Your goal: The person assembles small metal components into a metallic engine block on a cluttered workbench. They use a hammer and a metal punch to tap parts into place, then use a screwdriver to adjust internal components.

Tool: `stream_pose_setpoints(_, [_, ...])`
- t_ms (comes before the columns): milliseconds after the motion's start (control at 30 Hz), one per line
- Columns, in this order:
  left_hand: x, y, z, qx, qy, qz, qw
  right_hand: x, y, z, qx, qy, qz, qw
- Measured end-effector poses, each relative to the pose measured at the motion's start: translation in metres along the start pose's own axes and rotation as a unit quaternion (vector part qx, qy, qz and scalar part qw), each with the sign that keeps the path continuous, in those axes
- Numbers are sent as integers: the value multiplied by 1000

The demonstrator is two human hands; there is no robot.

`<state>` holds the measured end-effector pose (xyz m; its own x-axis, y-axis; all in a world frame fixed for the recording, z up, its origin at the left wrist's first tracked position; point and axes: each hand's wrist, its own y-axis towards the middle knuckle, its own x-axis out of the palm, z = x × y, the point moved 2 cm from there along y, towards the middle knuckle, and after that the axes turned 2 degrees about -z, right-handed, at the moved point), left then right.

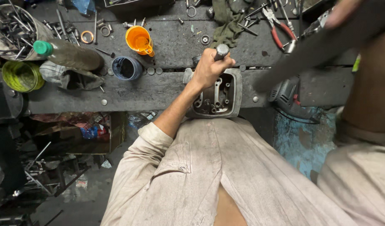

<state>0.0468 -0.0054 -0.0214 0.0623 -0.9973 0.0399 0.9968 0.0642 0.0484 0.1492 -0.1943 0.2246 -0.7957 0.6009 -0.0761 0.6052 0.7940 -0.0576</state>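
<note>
My left hand (209,69) is closed around a short grey metal rod (222,51) and holds it upright over a grey metal engine part (232,98). That part has several holes and lies at the front edge of the dark workbench (150,90). My right hand (343,12) is raised at the top right, blurred. It grips a long dark bar-like tool (310,54) that slants down toward the engine part. The blur hides what the tool's end is.
On the bench stand an orange cup (139,39), a blue cup (126,68), a lying bottle with a green cap (69,54) and a yellow-green tin (21,76). Red-handled pliers (280,31), a green rag (226,21) and a power tool (289,94) lie to the right.
</note>
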Motion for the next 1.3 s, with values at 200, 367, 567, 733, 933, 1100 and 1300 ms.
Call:
stream_pose_setpoints(200, [-1, -1, 6, -39, 32, 0, 999, 63, -1, 34, 299, -62, -80, 949])
stream_pose_setpoints(367, [4, -2, -1, -21, 3, 63, 998, 52, -7, 36, 278, 93, -49, 955])
stream_pose_setpoints(567, [1, -1, -9, 14, -20, 25, 999, 12, -28, 7, 15, 55, 7, 998])
stream_pose_setpoints(733, [0, -3, -7, 1, 3, 25, 1000, 15, -2, -11, -9, 8, 17, 1000])
stream_pose_setpoints(933, [0, -3, -5, -14, 31, 27, 999, 72, 3, 26, 332, -49, -69, 939])
stream_pose_setpoints(1100, [4, -3, -7, -24, 59, 48, 997, 60, -2, 28, 287, 60, -68, 954])
stream_pose_setpoints(1300, [3, -5, -6, 2, 14, 61, 998, 11, -28, -3, 26, 82, -15, 996])
